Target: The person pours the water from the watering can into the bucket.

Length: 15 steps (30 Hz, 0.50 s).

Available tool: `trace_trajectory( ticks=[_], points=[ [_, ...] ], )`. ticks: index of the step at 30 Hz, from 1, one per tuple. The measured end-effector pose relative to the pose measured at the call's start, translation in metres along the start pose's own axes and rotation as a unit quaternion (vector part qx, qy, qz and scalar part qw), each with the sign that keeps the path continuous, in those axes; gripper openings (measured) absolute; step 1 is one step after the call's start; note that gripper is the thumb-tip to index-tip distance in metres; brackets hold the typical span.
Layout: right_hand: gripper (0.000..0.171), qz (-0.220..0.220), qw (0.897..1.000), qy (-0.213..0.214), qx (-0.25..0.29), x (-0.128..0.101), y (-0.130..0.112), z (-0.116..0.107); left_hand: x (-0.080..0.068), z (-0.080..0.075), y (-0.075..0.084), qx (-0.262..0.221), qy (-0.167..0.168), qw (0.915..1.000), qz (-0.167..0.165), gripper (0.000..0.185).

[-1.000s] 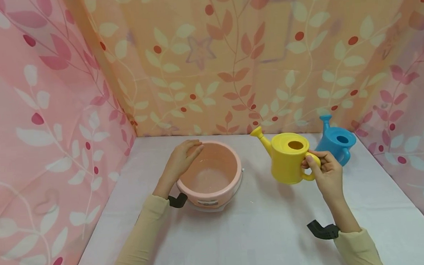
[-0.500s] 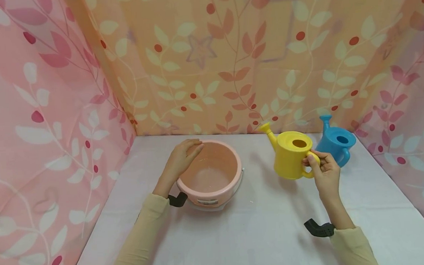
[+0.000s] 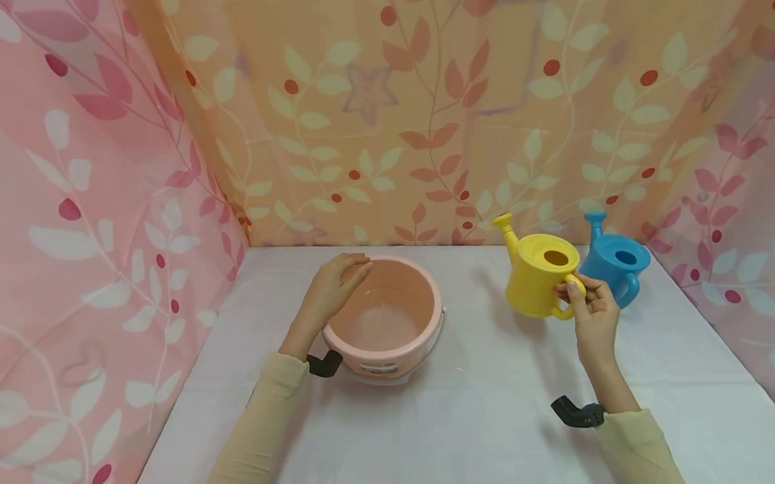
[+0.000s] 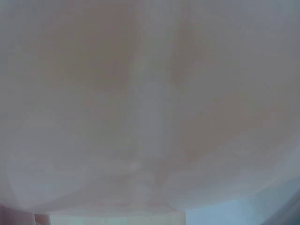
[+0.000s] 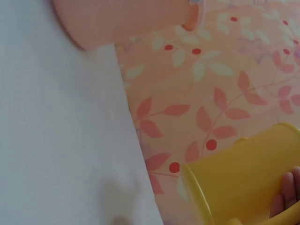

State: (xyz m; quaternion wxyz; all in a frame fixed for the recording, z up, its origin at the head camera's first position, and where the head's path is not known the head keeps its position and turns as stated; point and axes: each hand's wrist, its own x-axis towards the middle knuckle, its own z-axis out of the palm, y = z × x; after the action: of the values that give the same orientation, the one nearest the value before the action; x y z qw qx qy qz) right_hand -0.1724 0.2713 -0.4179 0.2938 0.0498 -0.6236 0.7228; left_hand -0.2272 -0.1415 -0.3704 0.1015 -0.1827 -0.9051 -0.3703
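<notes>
My right hand (image 3: 595,319) grips the handle of a yellow watering can (image 3: 538,281), the thumb over the handle's top. It is held off the table with its spout toward the back wall; its shadow falls beneath. The right wrist view shows the can's yellow side (image 5: 243,173) with fingertips behind the handle. A pink bucket (image 3: 383,363) stands upright at centre left. On its left rim rests my left hand (image 3: 327,293), fingers stretched toward the far edge. The left wrist view is filled by the blurred bucket wall (image 4: 154,117). A blue watering can (image 3: 615,263) stands behind my right hand.
A white cloth-covered table (image 3: 450,436) carries everything. Patterned cloth walls close it in: a peach-orange one (image 3: 419,87) at the back, a pink one (image 3: 85,250) on the left and another on the right. The bucket's thin bail hangs along its right side.
My right hand has carried the yellow watering can rightward and slightly away, closer to the blue can, turning its spout toward the back. My left hand and the bucket have stayed put.
</notes>
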Motion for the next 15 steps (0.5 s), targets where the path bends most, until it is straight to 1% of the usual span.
trace_trajectory(
  ticks=[5, 8, 12, 15],
  points=[
    [0.029, 0.006, 1.0, 0.007, 0.007, 0.0015, 0.0055, -0.0001, -0.0003, -0.0004, -0.0004, -0.001, -0.001, 1.0, 0.0, 0.044],
    [0.028, 0.001, 1.0, 0.009, 0.01, 0.0038, 0.0078, 0.0007, -0.0006, -0.0011, 0.0004, -0.002, 0.0, 1.0, 0.0, 0.043],
    [0.029, -0.009, 1.0, 0.007, 0.014, 0.0067, 0.0067, 0.0027, -0.0012, -0.0019, 0.0014, -0.004, 0.002, 1.0, 0.002, 0.044],
    [0.029, -0.007, 1.0, 0.009, 0.005, 0.0083, 0.005, 0.0037, -0.0013, -0.0017, 0.0013, -0.006, 0.002, 1.0, -0.002, 0.044]
  ],
)
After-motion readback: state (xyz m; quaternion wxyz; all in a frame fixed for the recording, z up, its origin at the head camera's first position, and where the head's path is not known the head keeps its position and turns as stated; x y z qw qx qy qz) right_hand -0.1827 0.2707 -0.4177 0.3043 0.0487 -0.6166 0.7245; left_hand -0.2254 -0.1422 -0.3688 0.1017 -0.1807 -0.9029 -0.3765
